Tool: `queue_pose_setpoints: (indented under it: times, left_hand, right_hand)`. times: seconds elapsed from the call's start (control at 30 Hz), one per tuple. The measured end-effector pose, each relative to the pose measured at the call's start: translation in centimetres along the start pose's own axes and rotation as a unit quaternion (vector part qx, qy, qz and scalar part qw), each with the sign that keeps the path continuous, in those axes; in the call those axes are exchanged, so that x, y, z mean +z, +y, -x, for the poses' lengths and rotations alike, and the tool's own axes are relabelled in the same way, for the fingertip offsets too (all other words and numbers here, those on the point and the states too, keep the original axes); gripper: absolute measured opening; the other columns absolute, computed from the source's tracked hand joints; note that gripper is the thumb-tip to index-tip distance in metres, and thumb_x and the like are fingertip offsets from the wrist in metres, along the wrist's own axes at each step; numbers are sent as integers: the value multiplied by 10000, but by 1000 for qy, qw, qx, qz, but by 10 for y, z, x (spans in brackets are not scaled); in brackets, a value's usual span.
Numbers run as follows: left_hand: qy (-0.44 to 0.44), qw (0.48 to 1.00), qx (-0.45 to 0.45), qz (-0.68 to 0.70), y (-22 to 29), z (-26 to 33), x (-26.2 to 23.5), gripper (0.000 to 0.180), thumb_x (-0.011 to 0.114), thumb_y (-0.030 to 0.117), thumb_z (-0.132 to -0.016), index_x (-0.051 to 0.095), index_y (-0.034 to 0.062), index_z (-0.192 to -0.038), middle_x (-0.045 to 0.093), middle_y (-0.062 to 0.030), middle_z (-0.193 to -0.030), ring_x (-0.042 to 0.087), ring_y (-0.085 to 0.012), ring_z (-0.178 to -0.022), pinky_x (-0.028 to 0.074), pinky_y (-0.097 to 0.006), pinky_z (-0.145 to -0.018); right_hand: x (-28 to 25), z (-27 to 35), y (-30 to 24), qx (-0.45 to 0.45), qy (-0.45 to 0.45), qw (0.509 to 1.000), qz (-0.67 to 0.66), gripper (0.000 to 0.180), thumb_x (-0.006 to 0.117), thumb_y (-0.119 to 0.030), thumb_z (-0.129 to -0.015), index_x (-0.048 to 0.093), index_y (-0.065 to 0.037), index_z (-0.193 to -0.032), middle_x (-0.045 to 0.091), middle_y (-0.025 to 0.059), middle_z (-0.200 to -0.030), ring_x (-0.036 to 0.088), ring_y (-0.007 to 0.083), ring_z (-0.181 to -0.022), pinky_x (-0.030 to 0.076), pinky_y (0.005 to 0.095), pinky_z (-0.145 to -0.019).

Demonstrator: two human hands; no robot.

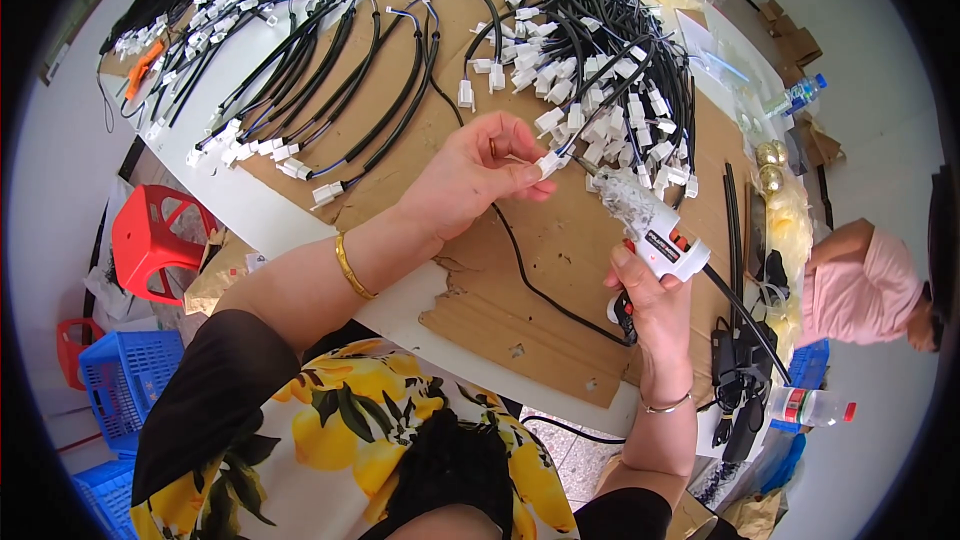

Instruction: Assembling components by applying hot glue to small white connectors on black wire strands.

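My left hand (490, 165) pinches a small white plastic connector (549, 164) with blue and black wire running up from it. In my right hand (648, 295) is a white hot glue gun (660, 240), its body smeared with greyish residue near the front. The gun's nozzle points left, close to the connector; whether it touches cannot be made out. Beyond both hands lies a big heap of black cables (600, 70) with white connectors. Farther left, several similar cables (385, 120) are laid out side by side in curves.
Brown cardboard (540, 280) covers much of the white table. Another cable pile (220, 10) lies far left, near an orange tool (146, 68). At right are black power adapters (740, 380) and a plastic bottle (810, 407). A red stool (160, 240) stands left; a person in pink (865, 285) is at right.
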State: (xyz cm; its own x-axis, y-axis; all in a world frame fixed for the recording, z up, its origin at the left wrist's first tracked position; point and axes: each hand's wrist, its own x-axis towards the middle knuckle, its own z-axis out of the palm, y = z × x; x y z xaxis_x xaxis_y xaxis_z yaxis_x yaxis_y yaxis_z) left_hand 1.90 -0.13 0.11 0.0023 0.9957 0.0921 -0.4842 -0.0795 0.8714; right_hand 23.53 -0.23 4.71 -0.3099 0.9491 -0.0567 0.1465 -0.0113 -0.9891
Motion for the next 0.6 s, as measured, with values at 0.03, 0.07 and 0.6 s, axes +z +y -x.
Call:
queue_pose_setpoints:
  times: [0.03,0.07,0.6]
  left_hand:
    - [-4,1000,1,-2,0,0,1,144,532,-23,-808,452,19,-920,547,-68,-901,612,-221,-796,515,-327,-737]
    - [-7,1000,2,-4,0,0,1,144,531,-23,-808,451,19,-921,545,-66,-905,613,-224,-801,514,-327,-739]
    - [10,996,31,-79,2,0,5,194,539,-76,-783,442,24,-919,552,-82,-933,601,-189,-844,499,-295,-747]
  right_hand:
    - [0,0,1,-3,-6,1000,-6,241,649,-136,-741,538,-11,-915,565,31,-693,537,101,-566,427,217,-522]
    - [0,0,2,-2,-5,1000,-6,241,649,-136,-741,538,-11,-915,565,31,-693,537,101,-566,427,217,-522]
    - [-3,0,6,-6,-32,999,7,282,659,-178,-748,525,-14,-936,559,22,-750,524,97,-643,436,238,-590]
